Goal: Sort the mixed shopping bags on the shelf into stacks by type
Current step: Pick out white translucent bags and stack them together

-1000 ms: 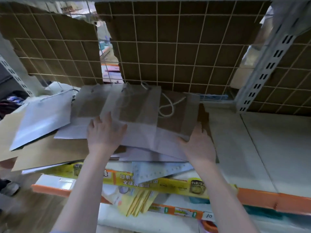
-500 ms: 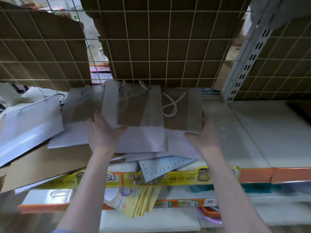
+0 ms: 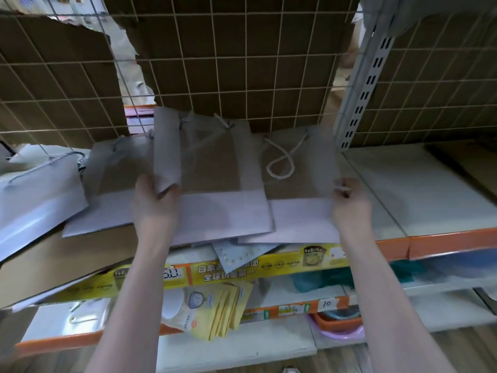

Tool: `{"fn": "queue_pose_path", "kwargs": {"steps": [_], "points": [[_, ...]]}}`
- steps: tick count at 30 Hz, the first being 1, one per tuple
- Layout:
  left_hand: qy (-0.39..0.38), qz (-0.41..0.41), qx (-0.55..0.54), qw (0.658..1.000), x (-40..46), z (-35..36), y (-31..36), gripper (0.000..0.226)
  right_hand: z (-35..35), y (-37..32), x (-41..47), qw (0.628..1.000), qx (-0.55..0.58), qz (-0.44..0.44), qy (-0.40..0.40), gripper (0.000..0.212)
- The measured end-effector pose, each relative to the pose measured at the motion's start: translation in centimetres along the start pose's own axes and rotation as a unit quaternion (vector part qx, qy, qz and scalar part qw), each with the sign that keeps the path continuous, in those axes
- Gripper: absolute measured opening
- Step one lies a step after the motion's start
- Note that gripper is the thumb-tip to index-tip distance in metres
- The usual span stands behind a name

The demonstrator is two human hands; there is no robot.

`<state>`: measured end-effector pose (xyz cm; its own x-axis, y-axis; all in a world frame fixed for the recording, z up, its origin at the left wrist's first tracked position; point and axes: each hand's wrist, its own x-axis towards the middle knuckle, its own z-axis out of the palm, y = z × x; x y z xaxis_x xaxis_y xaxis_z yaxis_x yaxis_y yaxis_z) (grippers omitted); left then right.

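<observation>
Three flat grey window bags with rope handles overlap on the white shelf (image 3: 419, 195). The middle bag (image 3: 215, 184) lies on top, and my left hand (image 3: 153, 203) grips its left edge, thumb over the folded side. The right bag (image 3: 298, 200) has a looped white handle; my right hand (image 3: 349, 203) pinches its right edge. A third grey bag (image 3: 113, 189) lies left, partly covered. A white bag with a striped cord (image 3: 40, 189) lies further left. Brown bags (image 3: 67, 259) and a dotted white bag (image 3: 242, 253) stick out underneath.
A wire grid backed by brown cardboard (image 3: 242, 63) closes the back. A slotted grey upright (image 3: 363, 84) stands right of the bags. The shelf's front edge is orange (image 3: 443, 243). Yellow packets (image 3: 223, 310) and a purple bowl (image 3: 338, 327) sit on the lower shelf.
Both hands went from lying flat on the bags to gripping their side edges. The middle bag's left side is now lifted and folded up.
</observation>
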<state>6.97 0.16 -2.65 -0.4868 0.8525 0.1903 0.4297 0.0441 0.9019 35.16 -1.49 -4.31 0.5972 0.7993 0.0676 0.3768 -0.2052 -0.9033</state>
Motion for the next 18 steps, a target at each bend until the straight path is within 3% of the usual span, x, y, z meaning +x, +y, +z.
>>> {"fn": "queue_pose_path", "kwargs": {"steps": [7,13,18], "points": [[-0.01,0.022,-0.092,0.995,-2.6,1.7,2.8,0.01,-5.4,0.9,1.8,0.998,-0.02,-0.005,0.054,0.026],[-0.017,0.009,-0.069,0.997,-6.0,8.1,6.6,0.028,-12.7,4.1,7.0,0.997,-0.035,0.008,0.063,0.023],[-0.002,-0.003,-0.035,0.999,-10.8,16.5,11.1,0.019,-21.3,7.7,13.1,0.997,-0.037,0.013,0.065,0.029]]}}
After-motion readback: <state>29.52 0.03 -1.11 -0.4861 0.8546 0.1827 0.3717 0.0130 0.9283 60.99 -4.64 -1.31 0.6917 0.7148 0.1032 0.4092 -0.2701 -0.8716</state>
